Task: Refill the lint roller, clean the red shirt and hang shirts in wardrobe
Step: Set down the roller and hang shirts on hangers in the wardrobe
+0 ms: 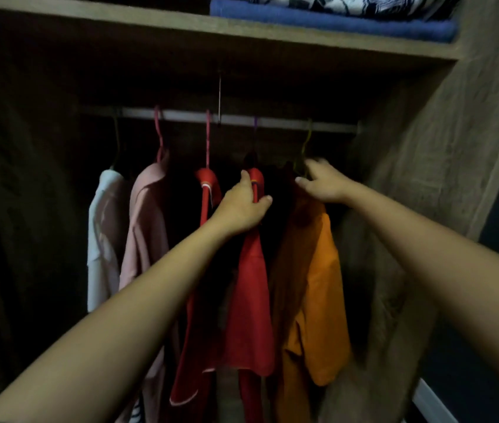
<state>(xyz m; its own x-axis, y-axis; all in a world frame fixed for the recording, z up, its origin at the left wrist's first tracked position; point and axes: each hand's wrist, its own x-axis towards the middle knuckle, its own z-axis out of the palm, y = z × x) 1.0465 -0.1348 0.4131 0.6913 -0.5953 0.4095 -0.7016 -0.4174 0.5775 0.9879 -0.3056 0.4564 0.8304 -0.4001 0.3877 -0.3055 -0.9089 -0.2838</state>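
Our left hand point(243, 206) grips the red shirt point(251, 288) at its collar, thumb and fingers pinched on the cloth, under the rail point(236, 119). Just beside it hangs the orange shirt point(318, 288) — our right hand point(323, 181) rests at its top, fingers seemingly loose in the dim light.

Left hand point(243, 206) grips the red shirt point(251, 288); right hand point(323, 181) touches the orange shirt point(318, 288).

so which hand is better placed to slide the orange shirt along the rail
Right. The right hand already rests at the orange shirt collar, beside its hanger hook, under the rail. The left hand is busy gripping the red shirt at its collar.
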